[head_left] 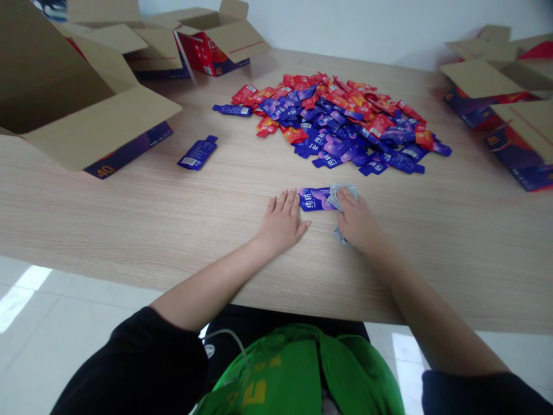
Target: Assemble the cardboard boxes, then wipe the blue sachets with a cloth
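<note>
A blue-purple pouch (314, 199) lies flat on the wooden table between my hands. My left hand (283, 220) rests palm down, fingers spread, with its fingertips at the pouch's left end. In my right hand (356, 218) is a crumpled grey cloth (343, 195), pressed on the pouch's right end; part of the cloth sticks out below the hand. Beyond them is a heap of red pouches (380, 124) and blue pouches (332, 145). A single blue pouch (197, 153) lies apart to the left.
An open cardboard box (103, 124) stands at the left of the table (173, 230), with more open boxes (211, 49) behind it. Other open boxes (488, 80) stand at the right. A white wall rises behind the table.
</note>
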{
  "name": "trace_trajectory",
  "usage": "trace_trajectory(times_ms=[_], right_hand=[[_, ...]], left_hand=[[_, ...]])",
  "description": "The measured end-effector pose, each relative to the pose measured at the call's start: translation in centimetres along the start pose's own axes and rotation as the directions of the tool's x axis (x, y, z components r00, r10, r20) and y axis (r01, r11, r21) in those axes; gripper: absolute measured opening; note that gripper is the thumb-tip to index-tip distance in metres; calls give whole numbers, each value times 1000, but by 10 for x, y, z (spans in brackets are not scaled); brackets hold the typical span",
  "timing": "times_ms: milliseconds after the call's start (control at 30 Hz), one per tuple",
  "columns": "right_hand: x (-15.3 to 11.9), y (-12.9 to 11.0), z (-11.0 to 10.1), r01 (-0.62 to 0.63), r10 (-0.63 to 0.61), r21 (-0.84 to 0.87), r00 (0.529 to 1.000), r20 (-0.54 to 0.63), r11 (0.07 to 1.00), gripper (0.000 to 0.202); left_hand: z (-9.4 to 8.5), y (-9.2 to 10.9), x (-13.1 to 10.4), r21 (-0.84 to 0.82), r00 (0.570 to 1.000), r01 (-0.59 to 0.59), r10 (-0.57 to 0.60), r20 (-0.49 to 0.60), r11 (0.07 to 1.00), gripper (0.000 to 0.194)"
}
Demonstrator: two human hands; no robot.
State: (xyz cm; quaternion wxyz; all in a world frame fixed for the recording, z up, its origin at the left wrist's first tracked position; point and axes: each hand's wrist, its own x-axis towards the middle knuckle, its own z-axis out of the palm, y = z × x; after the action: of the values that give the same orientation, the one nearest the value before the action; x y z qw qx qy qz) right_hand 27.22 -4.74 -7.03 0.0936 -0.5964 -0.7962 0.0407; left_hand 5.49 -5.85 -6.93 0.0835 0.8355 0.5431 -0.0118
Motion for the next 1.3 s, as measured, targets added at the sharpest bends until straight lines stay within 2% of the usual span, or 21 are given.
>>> trace_trajectory(times_ms=[100,167,300,400,500,733,967,1100,1200,1300], right_hand=[[2,10,-9,-46,43,43,997,67,998,60],[6,8,-15,-62,58,100,998,40,993,61],[17,-23,-18,75,-58,160,993,-106,984,64],[24,-51,-8,176,-166,139,983,-80,975,64],[25,-61,4,182,-179,86,983,-39,980,60],[8,-36,3,66,-67,-33,996,-56,997,56],[-4,-2,3,-29,27,-48,999,-47,998,58],[-3,12,-1,-54,55,-24,998,14,998,59],[5,7,-9,-91,92,83,996,-6,992,62],[14,-15,-13,-11,28,165,994,-104,986,65]], left_hand=[[0,-2,0,-1,1000,-12,12,3,1000,78],[1,-2,0,5,1000,-19,19,-3,1000,79],[1,1,-1,30,1000,-5,5,-20,1000,78],[-1,3,-2,51,1000,-2,1,4,999,75],[-5,4,-2,63,1000,-10,9,28,998,73],[-5,4,-1,56,999,17,-19,39,998,78],[-5,3,0,62,999,13,-16,48,998,78],[-5,3,0,58,999,20,-23,46,998,78],[-4,3,-1,48,999,15,-16,32,999,78],[-3,3,-1,42,1000,14,-15,11,999,78]])
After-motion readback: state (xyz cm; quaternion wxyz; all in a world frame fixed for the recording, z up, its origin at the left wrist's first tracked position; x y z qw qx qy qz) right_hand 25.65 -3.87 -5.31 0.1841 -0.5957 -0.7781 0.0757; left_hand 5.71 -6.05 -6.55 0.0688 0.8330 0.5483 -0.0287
